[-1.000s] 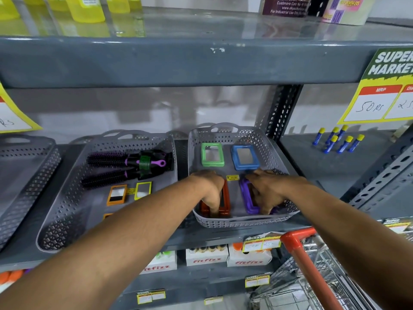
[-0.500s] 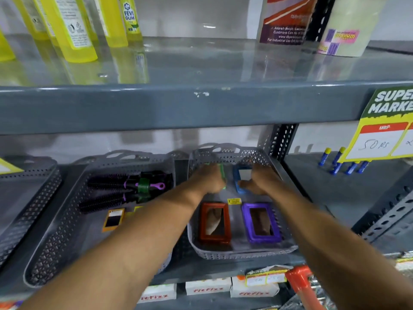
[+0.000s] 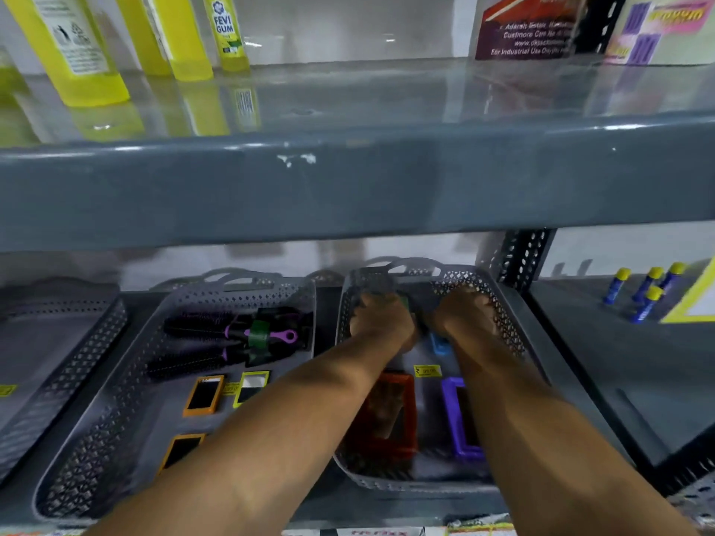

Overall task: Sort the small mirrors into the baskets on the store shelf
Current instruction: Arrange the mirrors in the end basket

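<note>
The grey store shelf [image 3: 348, 195] fills the scene, its upper deck carrying yellow bottles, one reading "FEVI GUM" [image 3: 225, 32], and beside them a dark red pack [image 3: 526, 29] whose small print is mostly smeared, though "For Industrial Use" can just be made out. Below it sit grey perforated baskets: the left-hand basket [image 3: 116, 419] holds hairbrushes [image 3: 228, 338] and small mirrors with orange [image 3: 204, 395] and yellow [image 3: 253, 386] frames, while the right-hand basket [image 3: 499, 303] is where both arms reach. The left hand [image 3: 381, 319] and right hand [image 3: 464, 317] are side by side at the far end of that basket, each about as near its own mirror: a sliver of green frame [image 3: 404, 302] shows at the left hand and a blue one [image 3: 439, 344] just under the right. The fingers are curled down out of sight behind the knuckles, so I cannot tell whether they pinch the frames or merely press on them. Nearer me, lying flat with long axes running front to back, are a red-framed mirror [image 3: 387, 415] and a purple one [image 3: 458, 419], untouched. A small yellow price sticker [image 3: 427, 371] lies between the rows; its figures are too blurred to read. To my eye the next move hinges on sliding those two far mirrors straight.
</note>
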A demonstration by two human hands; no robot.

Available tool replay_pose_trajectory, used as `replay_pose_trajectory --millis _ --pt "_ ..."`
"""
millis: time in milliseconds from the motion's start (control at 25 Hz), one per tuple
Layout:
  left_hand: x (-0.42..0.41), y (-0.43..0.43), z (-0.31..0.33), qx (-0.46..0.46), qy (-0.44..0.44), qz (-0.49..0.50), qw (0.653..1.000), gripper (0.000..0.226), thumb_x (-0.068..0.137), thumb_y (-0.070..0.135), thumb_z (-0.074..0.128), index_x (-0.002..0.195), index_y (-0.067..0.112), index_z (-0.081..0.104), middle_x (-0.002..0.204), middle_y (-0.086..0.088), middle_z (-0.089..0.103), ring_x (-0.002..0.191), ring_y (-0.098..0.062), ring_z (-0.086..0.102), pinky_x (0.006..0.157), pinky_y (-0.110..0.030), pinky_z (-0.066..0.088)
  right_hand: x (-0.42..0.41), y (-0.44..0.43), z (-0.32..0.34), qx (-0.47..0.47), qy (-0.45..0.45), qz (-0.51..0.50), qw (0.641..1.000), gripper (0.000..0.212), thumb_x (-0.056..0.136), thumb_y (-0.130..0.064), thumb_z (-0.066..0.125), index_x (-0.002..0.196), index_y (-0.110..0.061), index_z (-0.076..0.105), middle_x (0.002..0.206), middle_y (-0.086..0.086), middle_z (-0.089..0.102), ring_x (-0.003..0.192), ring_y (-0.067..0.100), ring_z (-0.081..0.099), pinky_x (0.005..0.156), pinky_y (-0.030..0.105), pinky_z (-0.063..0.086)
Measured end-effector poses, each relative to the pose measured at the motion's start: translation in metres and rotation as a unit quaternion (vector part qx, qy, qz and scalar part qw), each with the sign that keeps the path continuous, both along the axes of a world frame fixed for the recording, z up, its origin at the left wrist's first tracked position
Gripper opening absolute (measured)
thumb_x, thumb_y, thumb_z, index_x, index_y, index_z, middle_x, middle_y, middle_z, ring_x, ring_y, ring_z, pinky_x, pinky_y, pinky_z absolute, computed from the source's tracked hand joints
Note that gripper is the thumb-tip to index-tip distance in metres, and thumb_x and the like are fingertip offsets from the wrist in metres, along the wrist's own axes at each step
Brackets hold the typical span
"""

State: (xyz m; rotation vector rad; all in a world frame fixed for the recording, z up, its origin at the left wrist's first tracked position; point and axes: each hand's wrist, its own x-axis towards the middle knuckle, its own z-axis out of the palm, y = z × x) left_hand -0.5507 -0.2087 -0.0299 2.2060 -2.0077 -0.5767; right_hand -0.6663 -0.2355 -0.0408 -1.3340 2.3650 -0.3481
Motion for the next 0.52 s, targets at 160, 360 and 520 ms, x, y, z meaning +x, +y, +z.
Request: replay_pose_trajectory --millis 160,360,520 --pt "-0.001 -0.017 0.001 -0.006 -0.054 -0.020 0.998 0.062 0.091 0.031 0.057 0.145 0.015 0.032 0.143 -0.027 0.033 0.124 -0.046 0.044 0.095 -0.053 0.048 0.001 -0.008 -0.005 0.011 -0.003 0.005 1.000 0.066 0.092 -0.044 0.059 0.145 -0.010 0.040 0.147 0.015 0.035 0.131 0.036 0.038 0.099 0.053 0.041" --pt "-0.007 -0.024 0.003 0.016 -0.029 0.042 0.999 0.046 0.103 0.026 0.031 0.146 0.009 0.032 0.150 -0.022 0.034 0.132 -0.041 0.040 0.104 -0.051 0.040 0.001 -0.017 -0.017 0.008 0.004 -0.010 1.000 0.052 0.097 -0.036 0.050 0.143 -0.012 0.047 0.146 0.012 0.038 0.130 0.034 0.038 0.099 0.053 0.039" --pt "-0.010 -0.032 -0.001 0.002 -0.023 0.075 0.997 0.055 0.097 0.033 0.046 0.141 0.002 0.034 0.142 -0.021 0.045 0.127 -0.038 0.047 0.100 -0.044 0.045 0.001 -0.021 -0.020 0.008 0.014 -0.005 1.000 0.054 0.098 -0.034 0.048 0.144 -0.007 0.043 0.148 0.012 0.036 0.132 0.035 0.037 0.099 0.054 0.040"
